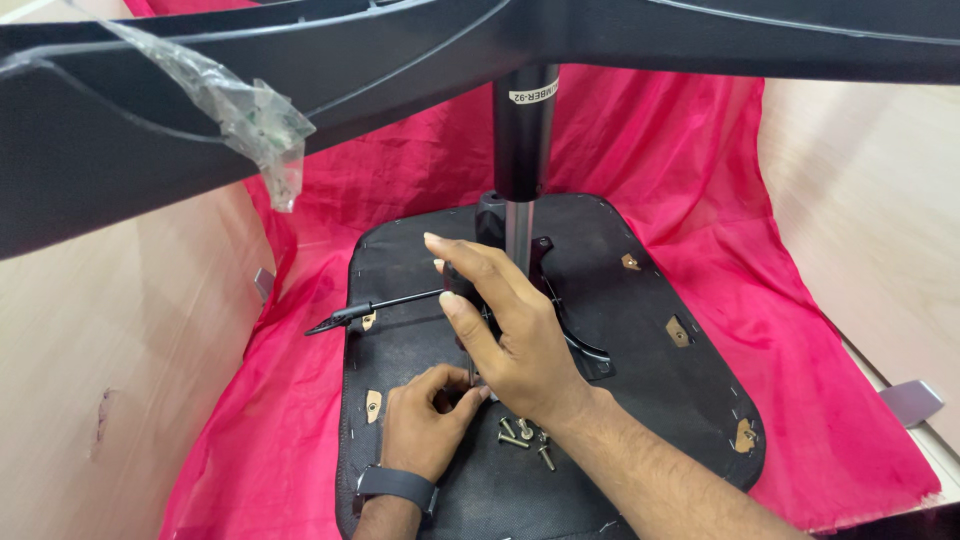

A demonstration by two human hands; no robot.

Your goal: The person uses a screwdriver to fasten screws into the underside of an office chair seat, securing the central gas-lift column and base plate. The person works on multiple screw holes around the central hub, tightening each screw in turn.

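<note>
My right hand [505, 325] is closed around the black handle of a screwdriver [471, 372] held upright over the black underside of a chair seat [640, 400]. Just below it, my left hand [425, 420] pinches at the tool's thin shaft near its tip, and a dark watch [396, 486] sits on that wrist. A few loose screws [522, 432] lie on the seat beside both hands. The tip itself is hidden by my fingers. The black mounting plate [580, 345] is partly covered by my right hand.
The seat lies upside down on a red cloth [700, 180]. A black and chrome column [522, 130] rises to the chair base legs [650, 30], which carry a scrap of clear plastic wrap [250, 115]. A lever [370, 312] points left. Pale wooden panels [120, 350] stand on both sides.
</note>
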